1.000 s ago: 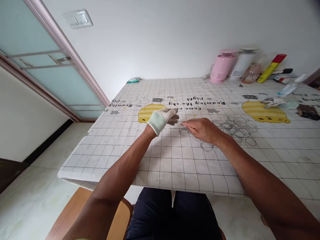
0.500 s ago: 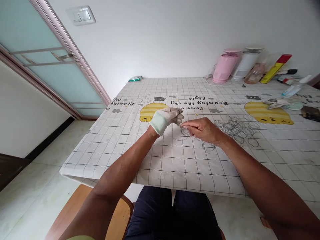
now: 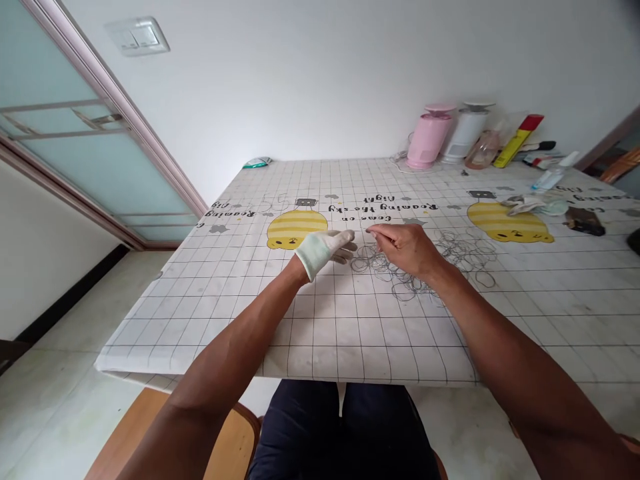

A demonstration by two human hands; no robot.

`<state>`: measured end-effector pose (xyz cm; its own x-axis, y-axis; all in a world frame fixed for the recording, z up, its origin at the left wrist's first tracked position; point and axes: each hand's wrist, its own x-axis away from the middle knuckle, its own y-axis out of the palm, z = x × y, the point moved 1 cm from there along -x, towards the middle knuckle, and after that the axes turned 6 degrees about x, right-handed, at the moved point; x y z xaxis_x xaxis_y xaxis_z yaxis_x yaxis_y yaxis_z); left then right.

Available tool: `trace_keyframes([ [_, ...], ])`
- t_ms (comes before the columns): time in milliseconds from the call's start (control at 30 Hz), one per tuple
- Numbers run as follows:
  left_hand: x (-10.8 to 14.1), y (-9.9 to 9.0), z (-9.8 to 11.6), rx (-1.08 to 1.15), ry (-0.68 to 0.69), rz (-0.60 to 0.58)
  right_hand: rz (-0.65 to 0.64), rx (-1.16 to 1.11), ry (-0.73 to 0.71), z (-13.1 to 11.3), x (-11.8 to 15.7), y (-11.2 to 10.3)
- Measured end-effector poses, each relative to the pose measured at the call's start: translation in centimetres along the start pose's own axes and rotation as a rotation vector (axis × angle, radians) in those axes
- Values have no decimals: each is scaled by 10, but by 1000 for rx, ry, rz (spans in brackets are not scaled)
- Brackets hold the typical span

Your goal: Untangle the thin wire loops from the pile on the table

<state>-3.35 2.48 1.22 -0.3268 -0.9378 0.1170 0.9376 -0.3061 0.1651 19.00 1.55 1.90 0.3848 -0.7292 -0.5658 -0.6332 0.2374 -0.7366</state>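
My left hand (image 3: 327, 248) wears a white glove with a pale green cuff. Its fingers are bent but apart over the checked tablecloth, and nothing shows in them. Bare and pinched, my right hand (image 3: 400, 244) faces it across a small gap. A tiny dark spot shows at the right fingertips; what it is I cannot make out. Under and around my right hand lies a loose tangle of thin grey wire or thread loops (image 3: 463, 257), partly hidden by that hand.
Along the wall stand a pink cylindrical device (image 3: 429, 138), a white one (image 3: 465, 137), a bottle (image 3: 484, 150) and a yellow-red box (image 3: 518, 141). Another glove (image 3: 530, 204) and a dark object (image 3: 585, 220) lie at right. A green packet (image 3: 257, 163) sits at the back left corner.
My hands have drawn apart from near contact, and the left fingers have loosened. My right hand has risen slightly off the loops. The whole view has shifted a little to the right.
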Motion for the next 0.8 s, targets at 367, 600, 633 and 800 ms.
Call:
trace_keyframes([
  [367, 0, 10, -6, 58, -46, 12, -10, -78, 48, 4, 1, 0],
  [600, -3, 0, 6, -19, 152, 164, -152, -54, -6, -11, 2, 2],
  [633, -3, -2, 8, -27, 162, 180, -173, -52, -26, -13, 3, 3],
  [800, -1, -5, 12, -109, 164, 159, -270, -81, -85, -22, 5, 9],
])
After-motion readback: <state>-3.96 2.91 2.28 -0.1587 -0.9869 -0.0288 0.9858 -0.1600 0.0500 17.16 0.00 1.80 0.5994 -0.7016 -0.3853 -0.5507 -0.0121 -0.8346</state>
